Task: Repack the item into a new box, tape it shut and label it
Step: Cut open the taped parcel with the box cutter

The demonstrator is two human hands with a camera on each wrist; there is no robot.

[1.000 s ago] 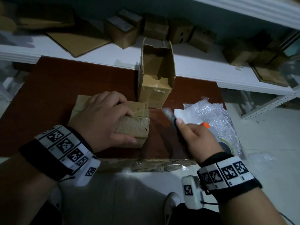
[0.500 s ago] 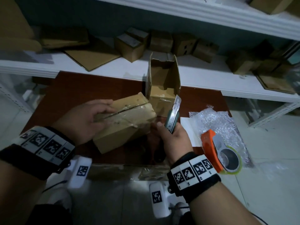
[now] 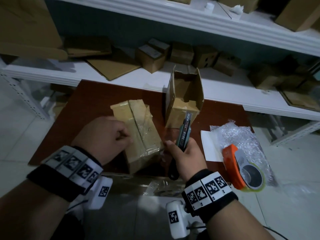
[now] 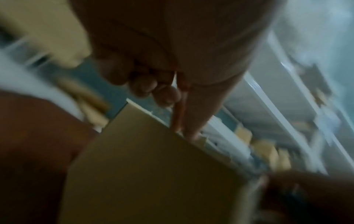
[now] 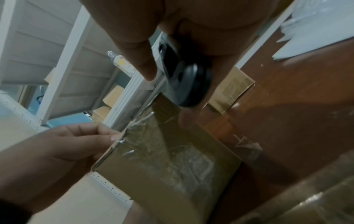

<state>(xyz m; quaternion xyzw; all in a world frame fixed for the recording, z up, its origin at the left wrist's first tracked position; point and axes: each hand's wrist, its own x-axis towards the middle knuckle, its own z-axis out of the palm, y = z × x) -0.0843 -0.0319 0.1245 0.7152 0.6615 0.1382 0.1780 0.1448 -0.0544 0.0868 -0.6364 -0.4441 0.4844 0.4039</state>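
A taped old cardboard box (image 3: 140, 134) stands on end on the brown table (image 3: 97, 104), its taped seam facing up. My left hand (image 3: 107, 135) grips its left side; in the right wrist view the left hand's fingers (image 5: 90, 136) hold the box (image 5: 162, 163) by its edge. My right hand (image 3: 185, 153) grips a box cutter (image 3: 184, 130) upright just right of the box. An empty new box (image 3: 183, 99) stands open behind the cutter. In the blurred left wrist view the box (image 4: 153, 174) lies below curled fingers (image 4: 153, 89).
An orange tape dispenser (image 3: 242, 170) lies at the right on bubble wrap (image 3: 242, 135), next to a white label sheet (image 3: 209, 146). White shelves (image 3: 121, 73) behind the table hold several cardboard boxes (image 3: 152, 56) and flat cardboard. Clear film hangs on the table's near edge (image 3: 155, 184).
My left hand lifted the taped box off its flat side and turned it on end. My right hand picked up the box cutter and brought it beside the box.
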